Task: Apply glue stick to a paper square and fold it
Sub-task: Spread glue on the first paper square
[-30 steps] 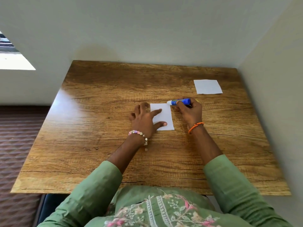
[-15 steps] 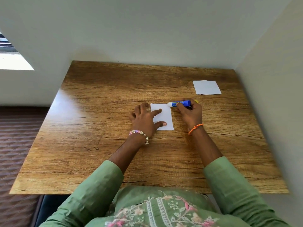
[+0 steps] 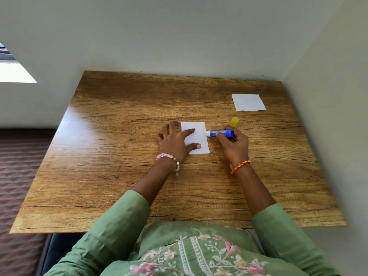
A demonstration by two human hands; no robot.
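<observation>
A white paper piece (image 3: 197,131) lies flat at the middle of the wooden table (image 3: 119,176). My left hand (image 3: 175,139) rests spread on its left side, with forefinger and thumb pressing the sheet down. My right hand (image 3: 234,145) grips a blue glue stick (image 3: 221,133) held sideways. Its white tip touches the paper's right edge. The stick's yellow cap (image 3: 234,121) lies on the table just behind my right hand.
A second white paper square (image 3: 248,102) lies at the table's far right. Walls close off the table at the back and on the right. The left table edge drops to a patterned floor (image 3: 18,166).
My right hand slid the glue stick toward me along the paper's right edge, uncovering the yellow cap behind it. My left hand stayed pressed on the paper.
</observation>
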